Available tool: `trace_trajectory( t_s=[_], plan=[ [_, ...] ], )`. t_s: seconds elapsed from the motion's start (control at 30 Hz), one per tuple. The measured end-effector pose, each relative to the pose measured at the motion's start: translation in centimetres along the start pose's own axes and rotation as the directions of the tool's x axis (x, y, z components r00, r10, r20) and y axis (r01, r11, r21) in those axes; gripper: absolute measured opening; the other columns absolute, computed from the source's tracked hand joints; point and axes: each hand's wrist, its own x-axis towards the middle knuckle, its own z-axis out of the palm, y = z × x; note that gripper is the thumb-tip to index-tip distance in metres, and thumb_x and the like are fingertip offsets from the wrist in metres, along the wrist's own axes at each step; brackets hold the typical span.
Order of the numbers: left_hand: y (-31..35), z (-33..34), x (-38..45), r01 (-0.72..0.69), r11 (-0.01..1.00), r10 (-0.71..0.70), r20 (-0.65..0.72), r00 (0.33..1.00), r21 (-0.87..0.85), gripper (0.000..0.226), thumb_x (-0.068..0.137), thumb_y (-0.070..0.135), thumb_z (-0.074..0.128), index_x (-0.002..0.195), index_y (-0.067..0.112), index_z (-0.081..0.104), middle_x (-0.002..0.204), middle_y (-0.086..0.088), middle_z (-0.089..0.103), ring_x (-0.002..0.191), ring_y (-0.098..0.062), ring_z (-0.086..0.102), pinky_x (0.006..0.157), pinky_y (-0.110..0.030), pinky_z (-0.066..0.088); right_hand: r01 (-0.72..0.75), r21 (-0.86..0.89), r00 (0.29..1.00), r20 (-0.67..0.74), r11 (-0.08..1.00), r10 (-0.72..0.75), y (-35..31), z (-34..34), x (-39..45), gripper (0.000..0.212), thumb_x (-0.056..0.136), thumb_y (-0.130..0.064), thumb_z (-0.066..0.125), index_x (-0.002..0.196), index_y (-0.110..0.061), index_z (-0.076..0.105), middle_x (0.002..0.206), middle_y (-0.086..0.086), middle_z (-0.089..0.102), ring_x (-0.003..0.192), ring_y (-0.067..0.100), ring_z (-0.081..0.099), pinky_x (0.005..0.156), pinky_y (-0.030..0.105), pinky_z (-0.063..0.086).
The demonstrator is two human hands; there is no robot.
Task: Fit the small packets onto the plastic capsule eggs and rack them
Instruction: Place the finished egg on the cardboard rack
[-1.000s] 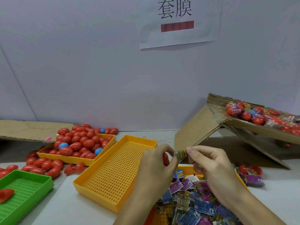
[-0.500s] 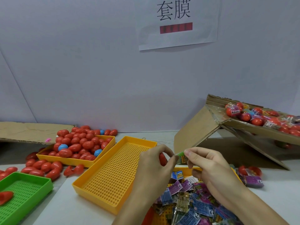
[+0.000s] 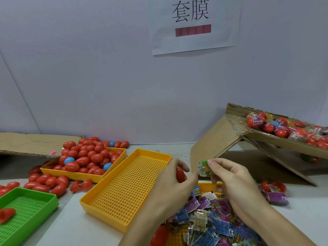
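My left hand [image 3: 170, 181] curls round a red capsule egg [image 3: 180, 174], of which only a part shows between the fingers. My right hand [image 3: 232, 181] pinches a small green packet [image 3: 204, 169] by its top; my left thumb touches the packet's lower edge. Both hands hover over a yellow tray [image 3: 205, 185] heaped with small packets [image 3: 213, 219] in purple, blue and beige. A perforated yellow tray [image 3: 150, 157] with nothing in it lies left of my hands. Wrapped red eggs [image 3: 282, 128] lie on a tilted cardboard box [image 3: 236, 128] at the right.
A yellow tray [image 3: 122, 153] piled with red and a few blue eggs [image 3: 85, 157] stands at the back left, with loose red eggs [image 3: 46, 181] around it. A green tray [image 3: 42, 196] holding one red half-shell sits at the front left. Flat cardboard [image 3: 26, 144] lies against the wall.
The green packet has opened out from a flat strip into a puffed sleeve between my hands. Both hands stay over the packet tray, and the egg stays in my left hand.
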Motion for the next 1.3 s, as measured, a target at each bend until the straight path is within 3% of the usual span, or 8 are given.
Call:
trace_trajectory(
  t_s=[0.07,0.17,0.4,0.6,0.77,0.93,1.13,1.3],
  plan=[
    [-0.1,0.0,0.1,0.105,0.994,-0.103,0.087,0.991,-0.017,0.017,0.088,0.042,0.049,0.098,0.029,0.050,0.086,0.005,0.055,0.071,-0.013,0.052,0.069,-0.039,0.054,-0.012,-0.025,0.997,-0.071,1.000,0.010,0.2,-0.2,0.1,0.014,0.093,-0.025,0.064,0.093,-0.016,0.075,0.065,0.000,0.060,0.062,0.013,0.050,0.052,0.027,0.040],
    [-0.3,0.4,0.2,0.086,0.996,-0.088,0.064,0.994,0.038,0.005,0.101,0.028,0.047,0.105,0.030,0.049,0.101,0.000,0.058,0.082,-0.014,0.058,0.082,-0.045,0.056,-0.003,-0.049,0.995,-0.097,0.999,-0.002,0.3,-0.3,0.1,0.014,0.094,-0.027,0.063,0.093,-0.018,0.074,0.065,-0.003,0.065,0.063,0.013,0.055,0.057,0.029,0.043],
    [-0.2,0.3,0.4,-0.007,1.000,0.007,-0.030,1.000,-0.015,0.030,0.082,0.023,0.080,0.098,0.027,0.056,0.096,0.006,0.064,0.082,-0.013,0.067,0.070,-0.037,0.062,0.119,-0.166,0.990,-0.050,0.979,-0.128,0.0,0.2,-0.2,0.012,0.094,-0.030,0.062,0.090,-0.026,0.072,0.071,-0.013,0.070,0.064,-0.004,0.062,0.066,0.024,0.043],
    [-0.3,0.2,0.3,-0.030,0.999,0.030,0.010,1.000,-0.016,0.027,0.080,0.027,0.081,0.096,0.028,0.059,0.089,0.005,0.066,0.074,-0.011,0.068,0.071,-0.037,0.061,0.206,-0.216,0.978,0.064,0.955,-0.196,-0.1,0.5,-0.7,0.012,0.093,-0.026,0.062,0.088,-0.023,0.072,0.069,-0.007,0.070,0.061,-0.006,0.061,0.057,0.008,0.045],
    [-0.3,0.4,0.5,-0.023,0.997,0.022,-0.010,1.000,-0.072,0.011,0.091,0.029,0.068,0.098,0.028,0.061,0.093,0.004,0.067,0.078,-0.013,0.068,0.071,-0.039,0.062,0.227,-0.219,0.974,0.063,0.949,-0.219,-0.2,0.5,-0.6,0.012,0.093,-0.022,0.063,0.088,-0.021,0.074,0.075,-0.005,0.072,0.070,0.000,0.065,0.060,0.010,0.047],
    [-0.4,0.2,0.8,0.035,0.976,-0.046,-0.046,0.998,-0.213,0.023,0.087,0.022,0.074,0.105,0.026,0.059,0.099,0.003,0.067,0.078,-0.009,0.068,0.066,-0.022,0.058,0.254,-0.181,0.967,0.064,0.950,-0.246,-0.3,0.4,-0.7,0.012,0.091,-0.015,0.065,0.090,-0.020,0.076,0.083,-0.006,0.076,0.080,0.002,0.069,0.063,0.010,0.050],
    [0.0,0.1,0.6,0.091,0.914,-0.100,-0.004,0.995,-0.394,0.022,0.085,0.024,0.077,0.104,0.020,0.066,0.096,0.002,0.072,0.078,-0.013,0.073,0.079,-0.040,0.062,0.289,-0.154,0.957,0.058,0.945,-0.284,-0.5,0.3,-0.9,0.012,0.090,-0.012,0.066,0.092,-0.017,0.077,0.083,-0.003,0.077,0.080,0.005,0.071,0.065,0.011,0.051],
    [-0.1,0.1,0.7,0.049,0.914,-0.083,-0.068,0.994,-0.403,0.022,0.083,0.016,0.079,0.102,0.021,0.069,0.094,0.006,0.072,0.086,-0.013,0.072,0.073,-0.032,0.062,0.287,-0.140,0.957,0.080,0.948,-0.278,-0.7,0.3,-1.0,0.012,0.087,-0.012,0.069,0.094,-0.016,0.077,0.086,-0.001,0.077,0.083,0.009,0.072,0.070,0.013,0.053]
  ],
)
